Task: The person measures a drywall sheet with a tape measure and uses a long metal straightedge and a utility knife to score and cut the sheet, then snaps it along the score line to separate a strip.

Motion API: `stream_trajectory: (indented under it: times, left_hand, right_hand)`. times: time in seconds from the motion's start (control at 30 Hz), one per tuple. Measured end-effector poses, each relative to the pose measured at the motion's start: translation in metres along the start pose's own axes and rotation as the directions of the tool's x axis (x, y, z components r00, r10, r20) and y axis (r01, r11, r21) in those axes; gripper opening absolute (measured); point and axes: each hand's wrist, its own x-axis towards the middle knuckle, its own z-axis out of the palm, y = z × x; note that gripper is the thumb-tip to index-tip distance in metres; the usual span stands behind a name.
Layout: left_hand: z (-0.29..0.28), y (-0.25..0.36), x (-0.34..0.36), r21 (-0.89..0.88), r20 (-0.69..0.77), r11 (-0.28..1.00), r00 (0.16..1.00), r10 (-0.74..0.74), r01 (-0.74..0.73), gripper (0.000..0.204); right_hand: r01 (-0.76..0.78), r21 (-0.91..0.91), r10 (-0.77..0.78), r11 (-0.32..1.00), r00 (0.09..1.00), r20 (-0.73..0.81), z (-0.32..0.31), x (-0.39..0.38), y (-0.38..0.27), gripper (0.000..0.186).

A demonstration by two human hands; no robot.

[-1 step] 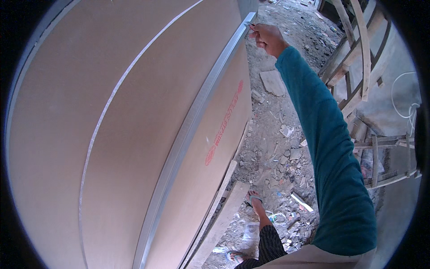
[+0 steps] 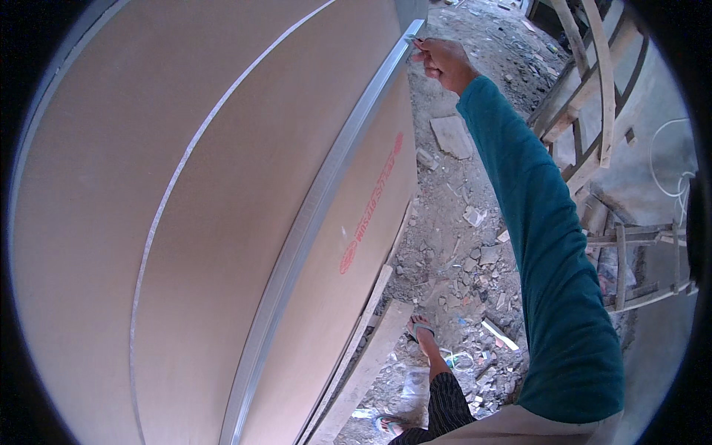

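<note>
My right hand reaches out to the far end of a long silver metal profile. Its fingers are pinched together at the profile's edge, on something small and thin that I cannot make out. Under the profile lies a large brown gypsum board with faint red printing along its right side. A narrow whitish strip curves down the board to the left of the profile. My left hand is out of the picture.
Wooden planks lie beneath the board's right edge. Rubble and scraps cover the ground, where my sandalled foot stands. A wooden frame leans at the right, near a grey wall and a looped white cable.
</note>
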Motion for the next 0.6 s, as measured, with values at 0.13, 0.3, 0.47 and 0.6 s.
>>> stream_trajectory:
  times: [0.13,0.3,0.47,0.6]
  left_hand:
    - [0.002,-0.001,0.001,0.0,-0.004,1.0,1.0,-0.003,0.003,0.116]
    - [0.004,-0.004,0.001,0.002,-0.003,1.0,1.0,-0.019,0.019,0.115]
    - [0.004,-0.006,0.002,0.003,-0.002,1.0,1.0,-0.023,0.023,0.115]
    - [0.004,-0.006,0.004,0.001,-0.007,1.0,1.0,-0.021,0.021,0.115]
  right_hand:
    - [-0.015,-0.029,0.015,0.999,1.0,-0.002,-0.001,0.005,0.001,0.017]
    - [-0.016,-0.01,0.017,1.0,0.999,0.043,-0.005,0.012,0.006,0.016]
    - [-0.012,-0.083,0.015,0.996,0.999,0.029,-0.005,0.019,0.004,0.02]
    - [-0.006,-0.118,0.012,0.993,0.999,0.052,0.0,0.015,0.004,0.022]
